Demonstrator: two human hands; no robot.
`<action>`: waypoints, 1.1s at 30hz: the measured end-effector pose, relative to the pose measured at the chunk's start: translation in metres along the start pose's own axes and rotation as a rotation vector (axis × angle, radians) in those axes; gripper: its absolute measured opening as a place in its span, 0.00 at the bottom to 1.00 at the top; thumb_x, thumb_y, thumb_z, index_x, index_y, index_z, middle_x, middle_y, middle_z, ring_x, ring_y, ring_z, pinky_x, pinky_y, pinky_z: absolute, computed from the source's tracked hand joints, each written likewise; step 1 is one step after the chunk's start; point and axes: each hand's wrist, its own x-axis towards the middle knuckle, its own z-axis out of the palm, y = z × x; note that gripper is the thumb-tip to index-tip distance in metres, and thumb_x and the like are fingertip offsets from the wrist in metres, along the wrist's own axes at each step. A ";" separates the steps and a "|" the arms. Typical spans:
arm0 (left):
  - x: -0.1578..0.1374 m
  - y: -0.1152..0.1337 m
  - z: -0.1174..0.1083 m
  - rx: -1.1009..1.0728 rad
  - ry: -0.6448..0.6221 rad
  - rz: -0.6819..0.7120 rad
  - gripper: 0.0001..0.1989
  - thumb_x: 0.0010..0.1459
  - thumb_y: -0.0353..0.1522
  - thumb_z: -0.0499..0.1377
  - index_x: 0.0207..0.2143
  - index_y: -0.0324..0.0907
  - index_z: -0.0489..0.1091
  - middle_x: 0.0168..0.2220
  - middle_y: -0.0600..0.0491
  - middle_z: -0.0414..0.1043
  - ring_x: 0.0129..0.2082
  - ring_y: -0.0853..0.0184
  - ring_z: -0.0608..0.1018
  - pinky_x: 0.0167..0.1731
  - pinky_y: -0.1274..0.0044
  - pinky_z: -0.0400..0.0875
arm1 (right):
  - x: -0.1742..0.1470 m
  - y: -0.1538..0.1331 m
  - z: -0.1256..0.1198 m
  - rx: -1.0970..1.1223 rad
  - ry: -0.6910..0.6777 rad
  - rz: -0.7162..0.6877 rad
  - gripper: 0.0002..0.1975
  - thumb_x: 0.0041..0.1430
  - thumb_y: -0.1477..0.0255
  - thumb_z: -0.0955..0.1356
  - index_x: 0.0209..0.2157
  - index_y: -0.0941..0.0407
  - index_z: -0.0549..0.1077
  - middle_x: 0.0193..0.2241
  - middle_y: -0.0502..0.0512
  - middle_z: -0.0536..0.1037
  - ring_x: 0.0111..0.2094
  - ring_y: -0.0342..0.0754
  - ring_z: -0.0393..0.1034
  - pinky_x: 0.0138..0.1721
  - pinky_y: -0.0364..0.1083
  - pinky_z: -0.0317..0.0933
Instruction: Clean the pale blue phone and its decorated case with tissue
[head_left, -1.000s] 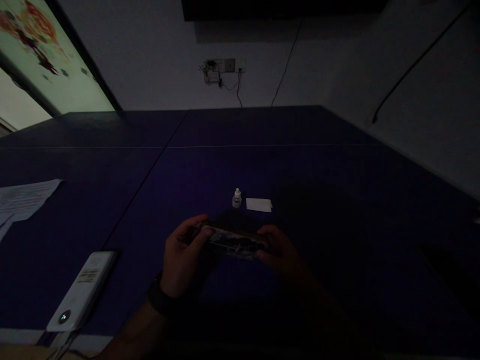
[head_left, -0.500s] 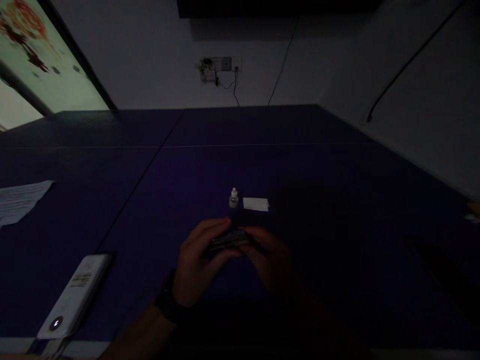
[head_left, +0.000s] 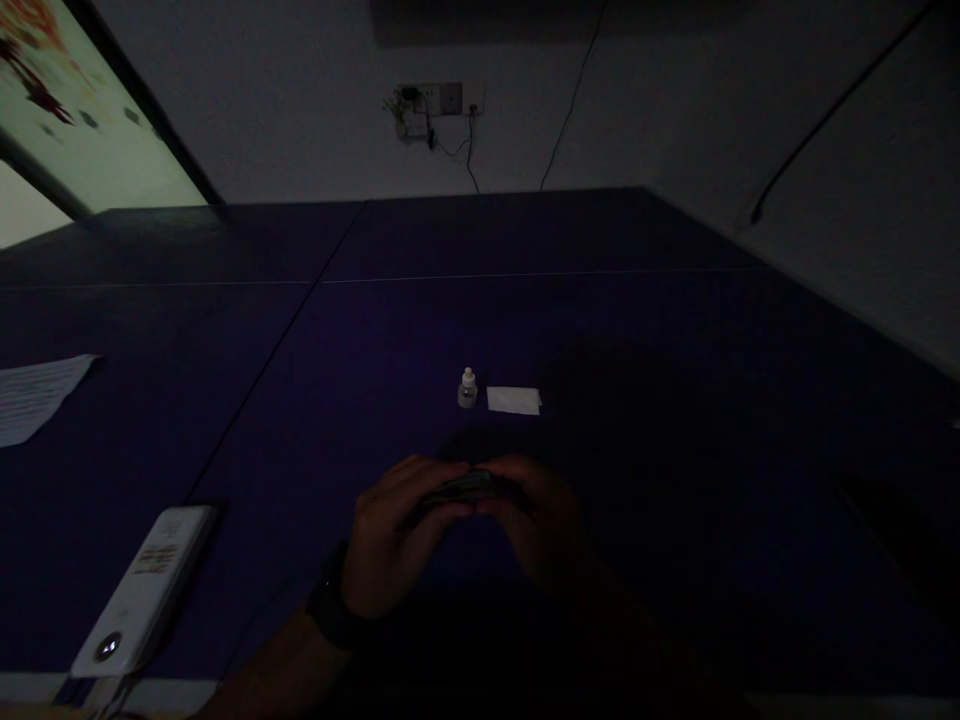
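Dark slim object | left hand, right hand: fingers holding it | capped bottle upright, contents unclear

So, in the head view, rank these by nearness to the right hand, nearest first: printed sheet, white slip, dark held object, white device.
From the right hand:
1. Dark held object: in its grip.
2. White slip: just beyond it.
3. White device: lower left.
4. Printed sheet: far left.
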 end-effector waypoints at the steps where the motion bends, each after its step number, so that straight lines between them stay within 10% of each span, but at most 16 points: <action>1: 0.000 0.001 0.000 0.008 -0.003 -0.004 0.11 0.62 0.29 0.63 0.48 0.44 0.75 0.40 0.51 0.82 0.38 0.69 0.82 0.37 0.78 0.77 | -0.001 0.000 0.000 -0.019 0.003 0.015 0.06 0.60 0.66 0.71 0.38 0.50 0.78 0.32 0.50 0.83 0.33 0.48 0.79 0.36 0.45 0.72; 26: -0.001 0.003 0.004 -0.218 0.030 -0.330 0.08 0.53 0.34 0.71 0.36 0.45 0.79 0.35 0.53 0.83 0.34 0.68 0.84 0.37 0.77 0.79 | -0.001 0.013 -0.002 0.080 -0.002 -0.018 0.09 0.65 0.62 0.68 0.34 0.51 0.75 0.29 0.51 0.81 0.32 0.48 0.77 0.34 0.46 0.68; 33: -0.004 -0.005 0.006 -0.060 0.045 -0.317 0.08 0.53 0.35 0.71 0.37 0.47 0.80 0.35 0.56 0.83 0.33 0.69 0.83 0.38 0.78 0.78 | 0.011 0.010 -0.015 0.098 -0.213 0.019 0.16 0.60 0.71 0.71 0.50 0.48 0.75 0.47 0.54 0.82 0.48 0.51 0.78 0.50 0.52 0.70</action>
